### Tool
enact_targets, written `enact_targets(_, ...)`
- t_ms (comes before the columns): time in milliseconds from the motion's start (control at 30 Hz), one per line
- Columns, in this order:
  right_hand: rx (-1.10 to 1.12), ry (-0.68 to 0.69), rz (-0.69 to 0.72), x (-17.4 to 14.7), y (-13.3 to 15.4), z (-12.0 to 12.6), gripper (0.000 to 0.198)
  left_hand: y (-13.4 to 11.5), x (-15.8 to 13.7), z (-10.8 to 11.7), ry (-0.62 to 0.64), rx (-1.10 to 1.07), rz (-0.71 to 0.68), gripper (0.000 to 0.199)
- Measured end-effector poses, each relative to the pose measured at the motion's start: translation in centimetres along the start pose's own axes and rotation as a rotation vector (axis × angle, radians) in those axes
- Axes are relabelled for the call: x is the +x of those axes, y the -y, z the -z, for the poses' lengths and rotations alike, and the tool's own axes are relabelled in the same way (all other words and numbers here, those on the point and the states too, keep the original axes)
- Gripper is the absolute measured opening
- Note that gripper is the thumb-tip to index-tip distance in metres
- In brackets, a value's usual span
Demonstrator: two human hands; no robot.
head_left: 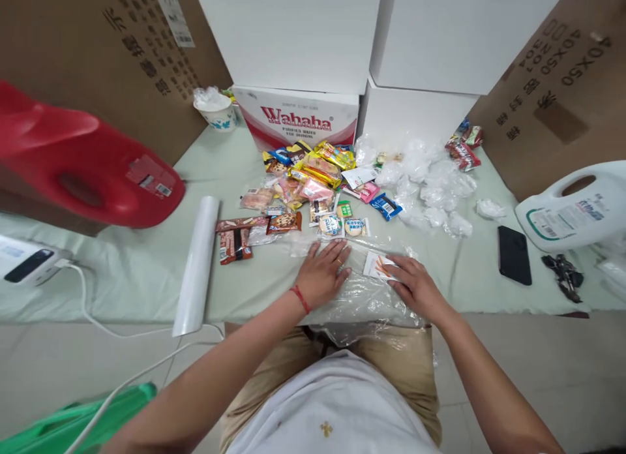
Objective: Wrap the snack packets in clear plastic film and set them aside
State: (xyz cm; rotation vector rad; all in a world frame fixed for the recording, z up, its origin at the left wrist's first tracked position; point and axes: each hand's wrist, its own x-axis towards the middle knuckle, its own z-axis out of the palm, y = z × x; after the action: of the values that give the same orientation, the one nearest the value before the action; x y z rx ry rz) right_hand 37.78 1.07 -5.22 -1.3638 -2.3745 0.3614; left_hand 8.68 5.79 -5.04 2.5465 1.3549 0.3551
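My left hand (325, 271) lies with its fingers spread on the clear plastic film (357, 294), just in front of the snack pile. My right hand (415, 286) has its fingertips and thumb at the right edge of a small white packet (376, 266) with orange markings, which rests on the film. The film hangs over the table's front edge. Just beyond my left fingers are small round-biscuit packets (331, 225). Behind them is a heap of wrapped snacks (317, 170) in yellow, pink and blue. To the left lie brown snack packs (235, 245).
A film roll (197, 265) lies at left, near a red jug (88, 160) and a white device (29, 261) with a cable. Crumpled clear plastic bundles (425, 180) sit at right, then a phone (514, 255), a dark bunched item (563, 276) and a white jug (577, 206). Boxes (298, 118) stand behind.
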Motion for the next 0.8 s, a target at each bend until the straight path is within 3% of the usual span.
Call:
enact_targets(133, -0.014, -0.082, -0.064, -0.2, -1.4, 2.4, 0.035, 0.3, -0.7, -0.2, -0.015, 0.020, -0.015, 0.055)
enact_targets(267, 0.060, -0.118, 0.041, 1.7, 1.2, 4.4, 0.036, 0.4, -0.6, 0.0, 0.002, 0.012, -0.014, 0.051)
enact_targets(400, 0.073, -0.007, 0.177, 3.0, 4.3, 2.6, 0.035, 2.1, -0.2, 0.1, 0.042, -0.052, -0.050, 0.052)
enact_targets(533, -0.012, 0.191, 0.171, 4.5, 4.5, 0.9, 0.035, 3.7, -0.2, 0.0, 0.022, -0.117, -0.112, 0.052)
enact_targets(633, -0.089, 0.307, 0.049, 9.2, 2.9, 2.6, 0.033, 3.9, -0.4, -0.1, 0.005, -0.120, -0.104, 0.050)
enact_targets(700, -0.249, 0.261, -0.083, 14.5, 1.3, 4.1, 0.036, 3.7, -0.5, 0.0, 0.013, -0.114, -0.088, 0.050)
enact_targets(800, -0.470, 0.140, -0.079, 23.2, -1.0, 4.8, 0.045, 3.5, -0.5, 0.2, 0.018, -0.124, -0.086, 0.049)
